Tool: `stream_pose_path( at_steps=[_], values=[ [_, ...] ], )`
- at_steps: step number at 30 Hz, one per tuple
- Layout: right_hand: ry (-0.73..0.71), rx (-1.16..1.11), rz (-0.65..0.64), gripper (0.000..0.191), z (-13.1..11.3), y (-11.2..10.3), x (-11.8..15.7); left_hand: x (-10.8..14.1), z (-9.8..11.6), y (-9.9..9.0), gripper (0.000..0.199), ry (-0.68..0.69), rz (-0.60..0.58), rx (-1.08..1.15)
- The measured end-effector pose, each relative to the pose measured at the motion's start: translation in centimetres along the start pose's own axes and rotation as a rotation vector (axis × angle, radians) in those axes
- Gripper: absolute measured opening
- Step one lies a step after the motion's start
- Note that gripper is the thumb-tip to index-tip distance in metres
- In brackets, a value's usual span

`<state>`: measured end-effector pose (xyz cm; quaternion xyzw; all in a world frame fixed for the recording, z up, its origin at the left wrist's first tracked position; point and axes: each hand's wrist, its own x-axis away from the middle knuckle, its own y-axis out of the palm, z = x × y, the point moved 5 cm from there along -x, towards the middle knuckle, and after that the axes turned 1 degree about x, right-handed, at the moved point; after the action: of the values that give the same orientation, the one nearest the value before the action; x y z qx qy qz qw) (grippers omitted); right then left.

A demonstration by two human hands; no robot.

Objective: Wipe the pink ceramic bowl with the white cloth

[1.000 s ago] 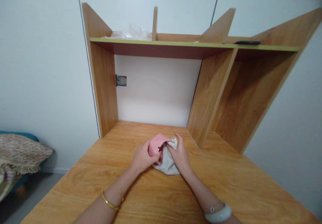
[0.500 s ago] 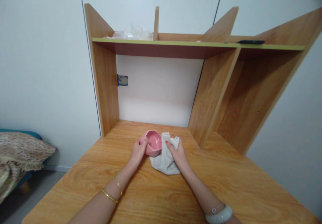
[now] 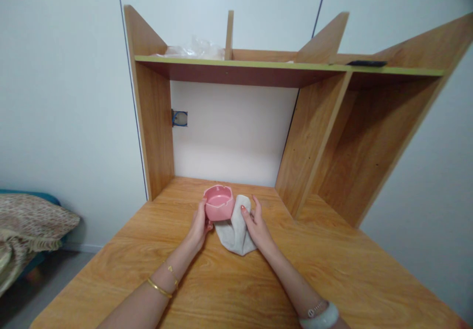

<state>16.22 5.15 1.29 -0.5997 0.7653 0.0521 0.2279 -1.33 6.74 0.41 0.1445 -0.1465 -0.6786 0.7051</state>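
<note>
A pink ashtray [image 3: 219,210] with notches in its rim is held above the desk, its hollow facing up and slightly toward me. My left hand [image 3: 199,223] grips its left side, thumb near the rim and fingers underneath. Against the ashtray's right side lies a pale grey cloth [image 3: 238,233], its lower part hanging down toward the desk. My right hand [image 3: 255,220] pinches the cloth with the thumb in front, while the index finger sticks up behind it. Part of the cloth is hidden behind the ashtray.
The wooden desk [image 3: 221,289] carries a shelf unit [image 3: 236,68] at its back. On the upper shelf lie a clear plastic bag [image 3: 195,49] and a flat black object [image 3: 367,63]. An uncovered socket box [image 3: 180,118] is in the wall. A patterned blanket [image 3: 33,218] lies at left.
The ashtray has turned from facing right to more upright and moved slightly left. My left thumb has come out of its hollow. My right fingers have loosened around the bunched cloth.
</note>
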Motion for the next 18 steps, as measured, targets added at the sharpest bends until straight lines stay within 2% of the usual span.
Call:
stream_pose_path(
  at_steps=[3,7,13,18],
  values=[
    [-0.075,0.143,0.103,0.050,0.1,-1.0,-0.5,0.0,0.0,-0.1,0.047,0.033,0.044,0.005],
    [-0.036,0.134,0.054,0.049,0.5,-1.1,-0.8,0.1,0.6,-0.1,0.048,0.132,0.067,-0.033],
    [-0.092,0.024,-0.045,0.055,-1.0,-0.2,0.2,0.7,1.8,0.0,0.046,0.233,0.087,-0.055],
    [-0.082,0.012,0.009,0.043,-1.8,-0.6,0.3,1.5,2.0,0.7,0.042,0.237,0.051,-0.116]
  ],
)
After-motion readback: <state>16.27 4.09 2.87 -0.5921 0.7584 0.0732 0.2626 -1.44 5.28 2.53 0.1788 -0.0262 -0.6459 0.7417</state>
